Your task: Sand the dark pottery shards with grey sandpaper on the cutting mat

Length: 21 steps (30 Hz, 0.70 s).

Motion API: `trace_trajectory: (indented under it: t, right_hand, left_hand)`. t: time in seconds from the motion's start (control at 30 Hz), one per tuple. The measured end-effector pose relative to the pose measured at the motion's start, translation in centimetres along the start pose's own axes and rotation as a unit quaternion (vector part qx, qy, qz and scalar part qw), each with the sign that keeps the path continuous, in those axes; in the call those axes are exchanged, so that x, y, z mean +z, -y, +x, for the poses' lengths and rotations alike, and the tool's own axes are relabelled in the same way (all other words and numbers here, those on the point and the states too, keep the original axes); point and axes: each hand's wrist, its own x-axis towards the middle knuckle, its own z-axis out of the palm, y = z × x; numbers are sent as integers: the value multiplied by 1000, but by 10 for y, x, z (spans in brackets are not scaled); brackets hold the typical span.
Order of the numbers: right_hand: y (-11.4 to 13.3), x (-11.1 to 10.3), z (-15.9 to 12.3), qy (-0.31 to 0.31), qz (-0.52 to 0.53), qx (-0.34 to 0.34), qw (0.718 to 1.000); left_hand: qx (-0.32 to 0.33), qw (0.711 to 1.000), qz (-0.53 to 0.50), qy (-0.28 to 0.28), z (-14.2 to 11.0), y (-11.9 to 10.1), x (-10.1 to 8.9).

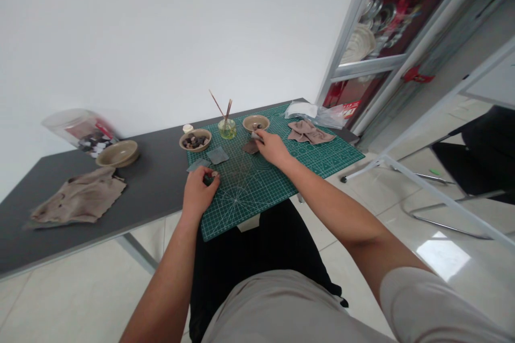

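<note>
Pinching a small pale pebble [214, 174] between thumb and fingertips, the nearly closed left hand [200, 191] hovers over a green gridded cutting mat [237, 209], beside two small grey square sheets [218, 155]. The curled right hand [272, 149] grips a small grey object [254, 135], too small to identify, just above a brown square patch [250, 147]. Further off stand a round tan bowl of dark pebbles [195, 139], a glass jar of green liquid holding thin wooden sticks [227, 128], and a second tan bowl [255, 122], with a crumpled taupe cloth [309, 132] on the mat's far corner and a dark grey worktop [148, 156] beneath it all
</note>
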Motion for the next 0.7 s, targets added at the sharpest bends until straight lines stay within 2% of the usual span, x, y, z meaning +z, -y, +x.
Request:
trace_trajectory:
  t: [0.13, 0.27, 0.43, 0.7]
  right_hand:
    - [-34, 6, 14, 30, -67, 9, 997]
    - [-49, 18, 19, 57, -108, 11, 992]
    - [-50, 29, 25, 59, -87, 3, 994]
    - [-32, 39, 24, 62, -13, -21, 998]
  left_hand:
    - [2, 1000, 20, 11, 2, 1, 1]
    - [8, 999, 29, 20, 2, 1, 1]
    - [7, 999, 31, 28, 0, -3, 0]
    - [8, 999, 30, 30, 0, -3, 0]
